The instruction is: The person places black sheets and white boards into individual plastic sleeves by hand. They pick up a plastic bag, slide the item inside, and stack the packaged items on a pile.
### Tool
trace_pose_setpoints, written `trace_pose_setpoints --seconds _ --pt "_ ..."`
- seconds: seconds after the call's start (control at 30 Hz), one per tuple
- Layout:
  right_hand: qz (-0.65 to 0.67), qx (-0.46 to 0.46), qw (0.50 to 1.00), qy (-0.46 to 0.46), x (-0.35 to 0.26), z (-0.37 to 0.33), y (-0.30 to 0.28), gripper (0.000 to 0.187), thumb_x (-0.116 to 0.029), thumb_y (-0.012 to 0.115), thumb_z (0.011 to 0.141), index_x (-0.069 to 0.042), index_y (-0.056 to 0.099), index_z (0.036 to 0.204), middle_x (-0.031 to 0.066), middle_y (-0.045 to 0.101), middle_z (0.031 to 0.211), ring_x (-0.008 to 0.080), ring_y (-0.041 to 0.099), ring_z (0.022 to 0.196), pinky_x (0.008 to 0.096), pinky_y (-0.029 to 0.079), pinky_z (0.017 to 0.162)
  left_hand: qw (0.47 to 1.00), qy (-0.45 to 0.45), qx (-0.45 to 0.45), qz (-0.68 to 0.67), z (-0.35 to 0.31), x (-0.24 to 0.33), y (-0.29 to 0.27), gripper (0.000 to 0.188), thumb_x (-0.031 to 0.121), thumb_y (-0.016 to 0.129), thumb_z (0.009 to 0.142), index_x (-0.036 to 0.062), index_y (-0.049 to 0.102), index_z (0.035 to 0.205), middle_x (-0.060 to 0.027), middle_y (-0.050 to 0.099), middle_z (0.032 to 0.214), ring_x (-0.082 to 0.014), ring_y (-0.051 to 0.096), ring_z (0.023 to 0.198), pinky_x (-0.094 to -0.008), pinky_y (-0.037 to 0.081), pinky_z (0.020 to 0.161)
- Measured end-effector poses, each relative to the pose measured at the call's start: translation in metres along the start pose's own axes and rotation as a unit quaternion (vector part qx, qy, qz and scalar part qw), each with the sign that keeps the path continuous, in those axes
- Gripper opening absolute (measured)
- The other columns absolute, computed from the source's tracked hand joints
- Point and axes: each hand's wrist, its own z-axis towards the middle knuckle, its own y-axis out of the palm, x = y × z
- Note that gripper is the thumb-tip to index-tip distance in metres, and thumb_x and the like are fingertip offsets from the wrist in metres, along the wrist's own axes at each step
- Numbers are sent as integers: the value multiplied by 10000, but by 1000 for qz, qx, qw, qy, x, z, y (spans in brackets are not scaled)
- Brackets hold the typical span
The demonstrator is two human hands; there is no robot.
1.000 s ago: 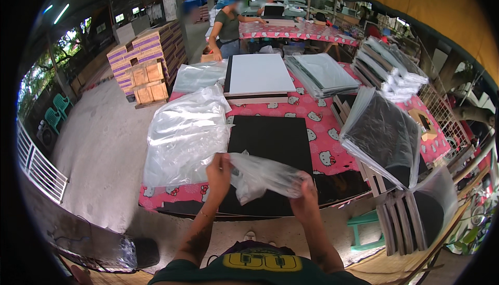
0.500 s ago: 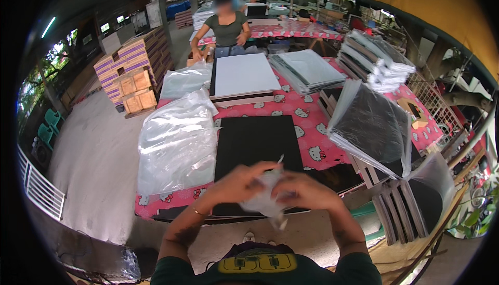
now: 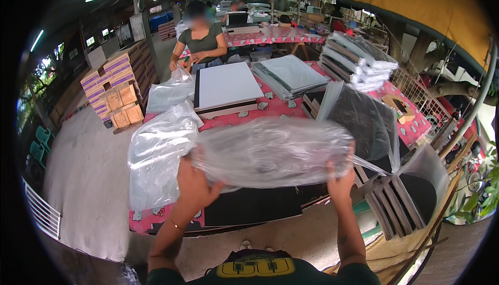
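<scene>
A clear plastic bag is stretched sideways over the table, blurred by motion. My left hand grips its left end, the fingertips partly behind the film. At its right end my right hand is closed on the plastic. Below the bag lies a flat black board, its far part hidden by the film. Just left of my left hand rests a pile of clear plastic bags. Beyond the bag stands a stack of boards with a white top sheet.
Plastic-wrapped black boards lie at the right, with a stack of wrapped packs behind. Several upright boards lean near my right forearm. Across the pink patterned table, a co-worker handles plastic. Boxes are piled at the left.
My hands have moved apart and forward, and the crumpled plastic between them is now spread wide over the black board. The co-worker's hands have shifted onto plastic.
</scene>
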Motion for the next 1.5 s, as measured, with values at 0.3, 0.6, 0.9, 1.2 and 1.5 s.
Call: trace_pose_setpoints --seconds 0.3,0.6,0.9,1.2,1.5 --pt "425 -337 815 205 90 -49 -13 356 -415 542 906 -85 611 790 93 601 742 229 605 706 415 503 669 847 -79 -483 -208 -10 -21 -35 507 428 712 680 -12 661 925 -206 598 844 -360 585 808 -410 474 749" --pt "-65 -782 620 -1 30 -33 -4 520 -421 672 814 4 596 1105 144 647 919 221 623 846 349 470 803 720 -138 -209 -648 -11 -33 -31 306 287 600 856 -6 634 940 -124 626 944 -254 634 912 -427 519 742" --pt "447 -502 693 259 115 -44 -2 450 -323 648 838 40 576 1094 101 626 850 175 597 745 330 507 706 630 -98 -474 -608 -49 -39 -26 232 254 519 929 44 608 973 -128 673 913 -231 638 893 -421 487 883" --pt "511 -321 564 564 91 -80 -10 286 -335 597 878 -57 656 909 37 641 739 188 668 749 355 544 739 730 -198 -519 -399 -112 -78 4 263 303 607 871 47 643 918 -92 671 875 -182 650 748 -374 536 674" --pt "564 -434 380 591 167 -181 -15 658 -453 585 851 -8 437 1312 103 575 1119 198 570 938 337 477 808 681 -410 -203 -572 -210 -125 16 308 221 622 860 -3 592 1069 -153 629 1008 -266 629 909 -396 529 810"
